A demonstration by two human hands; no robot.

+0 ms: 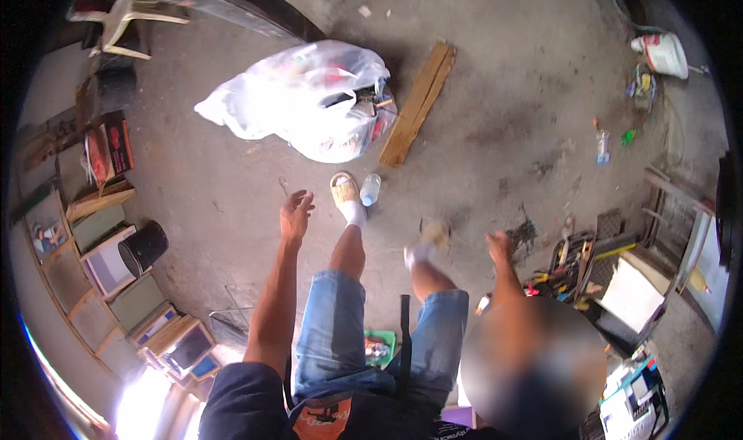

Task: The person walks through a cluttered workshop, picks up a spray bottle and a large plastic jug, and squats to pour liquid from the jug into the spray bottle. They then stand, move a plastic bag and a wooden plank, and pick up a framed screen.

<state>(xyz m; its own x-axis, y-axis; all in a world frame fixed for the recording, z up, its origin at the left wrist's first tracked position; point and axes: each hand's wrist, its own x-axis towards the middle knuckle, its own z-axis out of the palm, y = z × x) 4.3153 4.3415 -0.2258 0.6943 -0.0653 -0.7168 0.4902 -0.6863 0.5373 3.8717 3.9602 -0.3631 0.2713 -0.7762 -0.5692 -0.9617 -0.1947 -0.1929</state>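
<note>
My left hand (297,212) hangs over the concrete floor with its fingers apart and nothing in it. On the other side, my right hand (498,245) is also raised above the floor, its fingers partly curled; whether anything lies in it cannot be made out. Beside my sandal (343,188) lies a clear plastic bottle (370,189) with a blue cap. A large translucent plastic bag (313,100), filled with mixed items, rests ahead of my feet. Right of the bag a wooden plank (418,106) lies on the floor.
Shelves with books and a black cylindrical container (143,247) line the left side. At the right are a metal rack (679,190), scattered tools and a white bucket (666,55). A green basket (392,342) shows between my legs. A white plastic chair (125,28) is at upper left.
</note>
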